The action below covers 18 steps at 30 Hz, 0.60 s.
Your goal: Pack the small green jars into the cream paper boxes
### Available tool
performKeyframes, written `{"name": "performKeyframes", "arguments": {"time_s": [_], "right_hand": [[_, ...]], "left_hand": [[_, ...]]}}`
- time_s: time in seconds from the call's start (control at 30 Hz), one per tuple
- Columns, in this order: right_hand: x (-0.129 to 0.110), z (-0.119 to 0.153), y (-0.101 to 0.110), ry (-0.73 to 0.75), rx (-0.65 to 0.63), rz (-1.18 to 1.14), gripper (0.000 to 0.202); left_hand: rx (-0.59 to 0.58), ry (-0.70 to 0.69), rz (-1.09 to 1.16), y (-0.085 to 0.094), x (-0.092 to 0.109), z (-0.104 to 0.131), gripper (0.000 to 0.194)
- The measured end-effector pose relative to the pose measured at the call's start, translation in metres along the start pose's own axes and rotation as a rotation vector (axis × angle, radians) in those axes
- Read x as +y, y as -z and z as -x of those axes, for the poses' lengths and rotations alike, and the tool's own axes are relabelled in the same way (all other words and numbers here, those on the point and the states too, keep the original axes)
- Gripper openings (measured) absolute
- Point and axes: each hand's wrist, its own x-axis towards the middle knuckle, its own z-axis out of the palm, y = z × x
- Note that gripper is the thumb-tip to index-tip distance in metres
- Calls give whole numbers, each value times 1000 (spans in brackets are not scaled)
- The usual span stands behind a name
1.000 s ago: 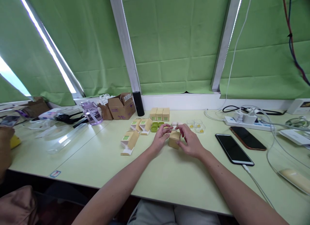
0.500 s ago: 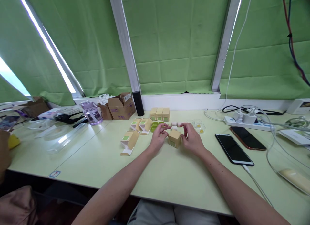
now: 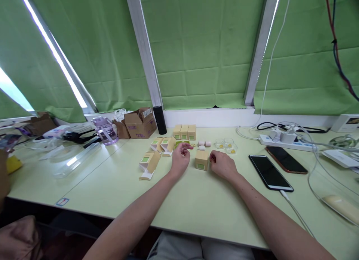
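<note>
A small closed tan cardboard box (image 3: 201,160) with a green label stands upright between my two hands. My left hand (image 3: 181,158) is open to its left, fingers loosely bent and apart, with nothing in it. On the other side, my right hand (image 3: 223,164) is curled close to the box's right face; a narrow gap seems to separate them. Behind the box lie small pale pink-and-white cylinders (image 3: 206,144). Clear round containers with yellow bits (image 3: 230,149) sit farther right. Green pieces (image 3: 178,143) are partly hidden behind my left hand.
Opened tan boxes (image 3: 150,163) lie left of my hands, and three closed ones (image 3: 184,132) stand in a row behind. Two phones (image 3: 270,172) lie to the right, near a power strip (image 3: 288,142) and cables. A black cylinder (image 3: 159,120), a brown carton (image 3: 140,123) and a purple bottle (image 3: 105,130) stand back left.
Both hands have moved away from the box, my left hand leftward. My right fingers have curled in. The box has turned slightly, its labelled face now more toward me.
</note>
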Motion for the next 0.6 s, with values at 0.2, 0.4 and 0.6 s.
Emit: {"name": "performKeyframes", "arguments": {"time_s": [0.2,0.4,0.6], "right_hand": [[-2,1,2,12,-12,-94,17],[0,0,-1,21,6,-111,19],[-2,-1,2,-22,-32,-49,20]], "left_hand": [[-34,-149,-159,3,13,3,27],[-261,-247,-303,0,33,6,41],[-504,-291,-517,-8,42,-3,63]]}}
